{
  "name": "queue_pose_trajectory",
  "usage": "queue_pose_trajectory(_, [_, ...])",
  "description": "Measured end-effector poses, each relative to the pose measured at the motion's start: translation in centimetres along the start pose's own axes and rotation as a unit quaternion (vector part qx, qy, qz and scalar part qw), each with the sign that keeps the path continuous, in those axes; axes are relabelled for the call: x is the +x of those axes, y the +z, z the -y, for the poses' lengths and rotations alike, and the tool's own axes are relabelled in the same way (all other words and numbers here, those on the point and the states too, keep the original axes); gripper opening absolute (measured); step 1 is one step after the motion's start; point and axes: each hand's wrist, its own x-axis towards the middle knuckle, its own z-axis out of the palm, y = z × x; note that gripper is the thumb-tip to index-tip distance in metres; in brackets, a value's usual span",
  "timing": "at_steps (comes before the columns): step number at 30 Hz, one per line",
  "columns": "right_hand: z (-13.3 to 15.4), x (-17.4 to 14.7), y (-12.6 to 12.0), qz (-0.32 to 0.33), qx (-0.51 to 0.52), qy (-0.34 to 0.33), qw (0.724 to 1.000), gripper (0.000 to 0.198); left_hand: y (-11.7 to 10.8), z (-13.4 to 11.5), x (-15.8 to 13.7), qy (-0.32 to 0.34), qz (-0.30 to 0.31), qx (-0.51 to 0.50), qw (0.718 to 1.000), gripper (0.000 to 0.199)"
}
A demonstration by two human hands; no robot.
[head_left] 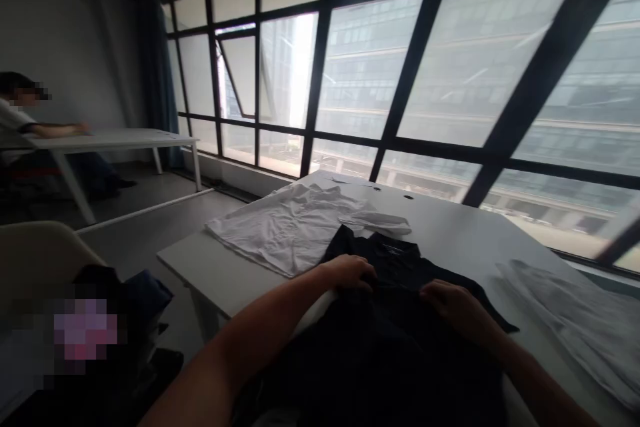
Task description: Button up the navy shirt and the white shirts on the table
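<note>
A person's two bare hands work at a dark collared shirt (395, 327) spread on a white counter (460, 230). The shirt lies front and centre, its collar (406, 247) pointing away from the person and its lower part reaching back toward the person's body, where it sinks into shadow and its edge is hard to make out. A small pale label shows inside the neck.

The left hand (354, 271) lies on the left side of the shirt's upper part, just below the collar, its fingers curled in narrowly and holding a bit of the dark cloth. The right hand (445, 299) is across from it, thumb and fingers drawn close together on the same shirt. Between the hands a faint fold runs across the fabric.

Beyond the dark shirt, a wrinkled white garment (285, 223) lies flat on the counter, near the shirt's collar and shoulder. A grey garment (585, 320) lies at the right, apart from the dark shirt.

Large windows (370, 70) with black frames rise behind the counter. At the far left, another person (13, 120) sits with a forearm on a second white table (125, 140). A pale chair (43, 243) stands nearer, with dark items on it.
</note>
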Motion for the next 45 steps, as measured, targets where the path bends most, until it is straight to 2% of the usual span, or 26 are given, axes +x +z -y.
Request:
queue_pose_trajectory(5, [-0.7,-0.6,-0.3,0.011,-0.017,0.016,1.0,0.026,-0.8,0.5,-0.4,-0.032,-0.019,-0.015,0.999,0.038])
queue_pose_trajectory(10, [-1.5,-1.1,-0.8,0.019,0.004,0.045,0.999,0.022,-2.9,2.5,-1.7,-0.134,-0.03,-0.048,0.989,0.01])
queue_pose_trajectory(12, [-1.6,-1.3,-1.1,0.03,0.017,0.065,0.997,0.022,-3.8,3.7,-2.5,-0.184,-0.049,-0.058,0.98,0.005])
queue_pose_trajectory(16, [-2.6,-2.0,-2.3,0.054,0.03,0.107,0.992,0.025,-5.1,6.1,-3.9,-0.277,-0.106,-0.045,0.954,0.007])
queue_pose_trajectory(19, [-4.4,-3.1,-3.9,0.075,0.022,0.162,0.984,0.031,-5.8,7.8,-4.8,-0.338,-0.176,-0.026,0.924,0.012])
queue_pose_trajectory(23, [-7.6,-5.0,-6.1,0.091,-0.03,0.281,0.955,0.016,-6.6,9.7,-5.9,-0.383,-0.269,-0.03,0.883,0.014])
queue_pose_trajectory(25, [-8.8,-5.6,-6.9,0.086,-0.066,0.328,0.939,0.022,-7.1,10.1,-6.4,-0.405,-0.282,-0.02,0.869,0.014])
queue_pose_trajectory(27, [-9.0,-5.8,-7.5,0.056,-0.119,0.345,0.929,0.026,-7.5,9.6,-6.6,-0.423,-0.289,0.019,0.859,0.015])
queue_pose_trajectory(30, [-6.9,-5.0,-7.5,-0.042,-0.197,0.331,0.922,0.022,-7.6,7.0,-5.6,-0.377,-0.309,0.09,0.868,0.017])
queue_pose_trajectory(31, [-5.6,-4.4,-7.3,-0.079,-0.206,0.312,0.924,0.022,-7.3,5.7,-5.0,-0.339,-0.31,0.096,0.883,0.018])
queue_pose_trajectory(33, [-2.7,-3.2,-6.2,-0.121,-0.187,0.244,0.944,0.021,-6.2,2.4,-3.3,-0.241,-0.274,0.061,0.929,0.02])
queue_pose_trajectory(35, [0.1,-2.1,-4.4,-0.097,-0.112,0.151,0.977,0.019,-4.4,-0.9,-1.6,-0.133,-0.205,0.019,0.969,0.019])
queue_pose_trajectory(37, [2.1,-1.3,-2.2,-0.061,-0.048,0.085,0.993,0.019,-2.3,-3.6,-0.3,-0.058,-0.137,0.01,0.989,0.018])
queue_pose_trajectory(39, [3.1,-0.8,-0.2,-0.037,-0.017,0.043,0.998,0.018,-0.5,-5.3,0.4,-0.016,-0.075,0.024,0.997,0.017])
queue_pose_trajectory(42, [3.3,-0.4,1.6,-0.008,-0.006,0.027,1.0,0.017,1.0,-6.0,0.6,0.009,-0.03,0.033,0.999,0.018])
queue_pose_trajectory(45, [3.3,0.1,1.4,0.032,0.003,0.053,0.998,0.018,0.9,-5.4,0.9,0.007,-0.027,0.01,1.0,0.025])
